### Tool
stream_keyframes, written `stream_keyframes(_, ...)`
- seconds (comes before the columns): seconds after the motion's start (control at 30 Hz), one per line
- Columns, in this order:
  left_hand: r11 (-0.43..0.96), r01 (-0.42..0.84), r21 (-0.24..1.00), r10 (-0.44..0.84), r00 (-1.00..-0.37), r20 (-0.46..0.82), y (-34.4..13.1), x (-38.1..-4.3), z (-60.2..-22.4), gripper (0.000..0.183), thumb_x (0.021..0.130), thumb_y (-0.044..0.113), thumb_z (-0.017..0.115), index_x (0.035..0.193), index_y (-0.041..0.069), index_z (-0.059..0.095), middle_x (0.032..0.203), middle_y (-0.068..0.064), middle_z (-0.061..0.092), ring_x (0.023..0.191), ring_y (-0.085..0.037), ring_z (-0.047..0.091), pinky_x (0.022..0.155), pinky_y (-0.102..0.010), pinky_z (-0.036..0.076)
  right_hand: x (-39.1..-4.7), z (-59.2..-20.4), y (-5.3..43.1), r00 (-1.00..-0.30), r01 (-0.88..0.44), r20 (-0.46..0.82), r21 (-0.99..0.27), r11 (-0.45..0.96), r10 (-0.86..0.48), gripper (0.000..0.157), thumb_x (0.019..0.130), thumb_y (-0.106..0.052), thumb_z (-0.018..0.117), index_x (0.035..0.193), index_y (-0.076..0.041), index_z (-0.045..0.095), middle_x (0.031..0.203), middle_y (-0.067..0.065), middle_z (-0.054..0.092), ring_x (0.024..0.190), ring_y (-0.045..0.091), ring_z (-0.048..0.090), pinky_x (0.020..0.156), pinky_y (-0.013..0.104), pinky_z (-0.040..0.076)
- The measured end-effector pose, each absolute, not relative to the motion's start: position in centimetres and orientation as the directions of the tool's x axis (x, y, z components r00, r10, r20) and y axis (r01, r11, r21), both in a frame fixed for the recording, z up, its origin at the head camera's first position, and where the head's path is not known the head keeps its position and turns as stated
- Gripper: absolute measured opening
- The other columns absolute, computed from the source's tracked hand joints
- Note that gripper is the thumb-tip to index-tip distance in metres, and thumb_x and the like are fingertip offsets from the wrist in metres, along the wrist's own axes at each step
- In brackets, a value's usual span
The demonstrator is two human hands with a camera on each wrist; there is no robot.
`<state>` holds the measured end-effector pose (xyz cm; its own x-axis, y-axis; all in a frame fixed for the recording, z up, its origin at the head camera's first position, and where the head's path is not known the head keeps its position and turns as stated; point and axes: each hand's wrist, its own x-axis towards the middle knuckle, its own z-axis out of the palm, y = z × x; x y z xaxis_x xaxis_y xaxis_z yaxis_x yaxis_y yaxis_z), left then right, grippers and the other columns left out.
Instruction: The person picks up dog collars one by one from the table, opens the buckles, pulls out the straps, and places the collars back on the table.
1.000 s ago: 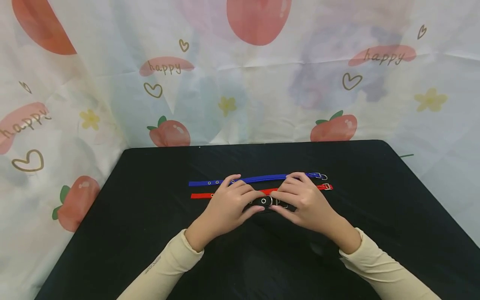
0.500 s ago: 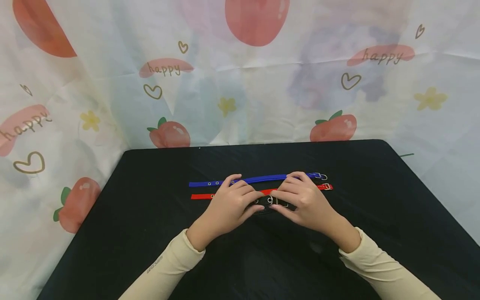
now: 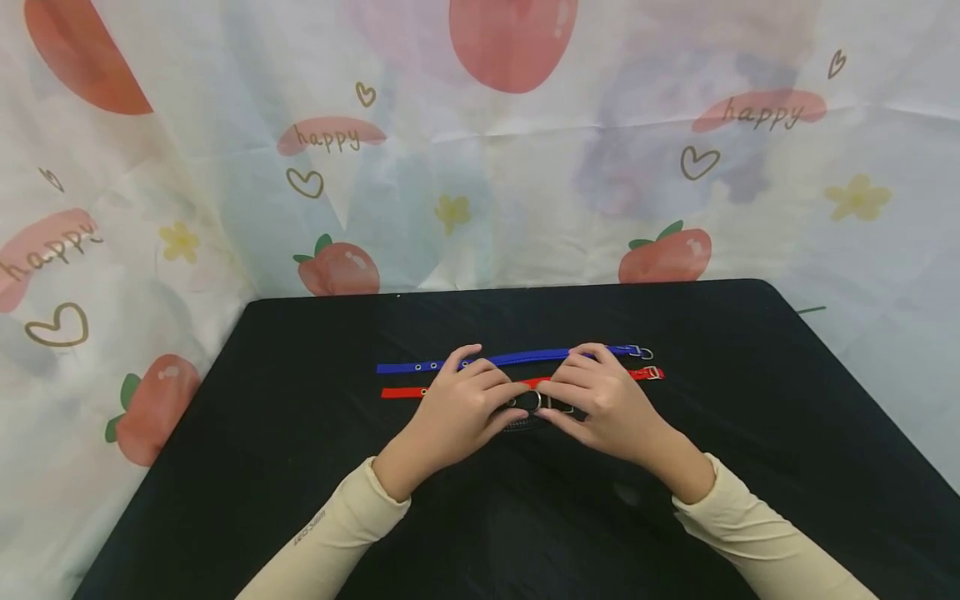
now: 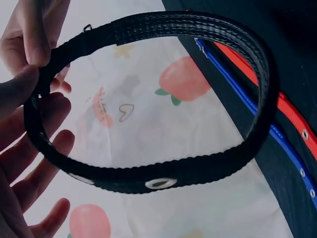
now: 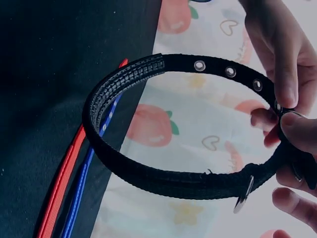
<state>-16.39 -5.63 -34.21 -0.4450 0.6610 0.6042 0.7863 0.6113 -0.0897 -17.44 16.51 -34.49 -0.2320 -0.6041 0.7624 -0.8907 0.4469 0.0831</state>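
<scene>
Both hands hold a black pet collar (image 3: 522,423) bent into a loop above the table. In the left wrist view the loop hangs wide, its padded strap (image 4: 198,171) carrying metal eyelets. My left hand (image 3: 461,408) pinches the eyelet end between thumb and fingers. At the buckle end, my right hand (image 3: 615,408) does the same, with fingertips close to the left ones. A D-ring (image 5: 242,198) hangs from the strap in the right wrist view. Fingers partly hide the buckle, so I cannot tell how the strap sits in it.
Beyond the hands, a blue collar (image 3: 525,358) and a red collar (image 3: 405,392) lie flat, roughly parallel, on the black table (image 3: 322,325). A patterned cloth backdrop (image 3: 525,192) rises behind the table and along its left side.
An eyelet on the black strap has slid right, into the metal ring, and no longer shows clearly. Both hands stay almost in place; the blue and red collars lie still.
</scene>
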Motion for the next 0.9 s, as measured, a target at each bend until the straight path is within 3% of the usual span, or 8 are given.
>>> stream_keyframes(0.2,0.635,0.764,-0.113,0.646,-0.445,0.620,-6.0,-16.3,-33.9,0.019,0.080,0.033,0.073,0.093,0.019,0.075,0.082,0.008,0.072,0.083,-0.010,0.063,0.103,-0.042,0.040,-17.6,-34.3,16.9,-0.232,-0.882,0.771,0.090,0.462,-0.593,0.043,0.097,-0.039,0.045,0.083,-0.009,0.073,0.071,-0.001,0.065,0.068,0.014,0.057,0.076,0.044,0.046)
stream_keyframes(0.33,0.631,0.771,-0.086,0.643,-0.457,0.615,-6.2,-16.3,-33.8,0.025,0.079,0.035,0.074,0.098,0.019,0.075,0.085,0.008,0.072,0.086,-0.010,0.063,0.104,-0.043,0.040,-17.6,-34.2,16.9,-0.226,-0.886,0.774,0.088,0.455,-0.591,0.042,0.097,-0.039,0.046,0.083,-0.009,0.072,0.071,-0.001,0.065,0.068,0.015,0.057,0.076,0.045,0.046)
stream_keyframes(0.47,0.611,0.785,-0.100,0.659,-0.435,0.614,-5.7,-16.2,-33.7,0.028,0.080,0.036,0.073,0.102,0.018,0.073,0.087,0.007,0.072,0.087,-0.010,0.063,0.105,-0.043,0.039,-17.5,-34.1,16.5,-0.225,-0.891,0.773,0.083,0.446,-0.594,0.041,0.097,-0.038,0.046,0.084,-0.009,0.073,0.071,-0.001,0.065,0.068,0.014,0.057,0.077,0.044,0.046)
stream_keyframes(0.63,0.621,0.772,-0.137,0.658,-0.418,0.626,-5.6,-16.2,-33.7,0.020,0.081,0.032,0.072,0.096,0.019,0.075,0.082,0.008,0.072,0.083,-0.009,0.063,0.103,-0.043,0.041,-17.5,-34.1,16.6,-0.224,-0.884,0.769,0.099,0.457,-0.599,0.041,0.097,-0.038,0.046,0.083,-0.010,0.072,0.071,-0.002,0.066,0.068,0.013,0.057,0.077,0.044,0.047)
stream_keyframes(0.77,0.654,0.746,-0.126,0.640,-0.455,0.619,-6.3,-16.2,-33.6,0.019,0.082,0.032,0.072,0.096,0.019,0.075,0.083,0.008,0.072,0.083,-0.010,0.063,0.103,-0.045,0.040,-17.6,-34.0,17.1,-0.221,-0.875,0.787,0.101,0.473,-0.576,0.044,0.097,-0.039,0.045,0.081,-0.009,0.072,0.070,-0.001,0.065,0.067,0.014,0.057,0.075,0.044,0.047)
stream_keyframes(0.9,0.702,0.707,-0.082,0.614,-0.543,0.573,-6.9,-16.3,-33.6,0.020,0.082,0.031,0.072,0.098,0.019,0.075,0.085,0.007,0.073,0.086,-0.011,0.063,0.104,-0.047,0.039,-17.5,-33.8,17.5,-0.230,-0.873,0.803,0.079,0.481,-0.550,0.044,0.096,-0.040,0.046,0.080,-0.008,0.073,0.069,-0.001,0.065,0.065,0.014,0.057,0.075,0.043,0.046)
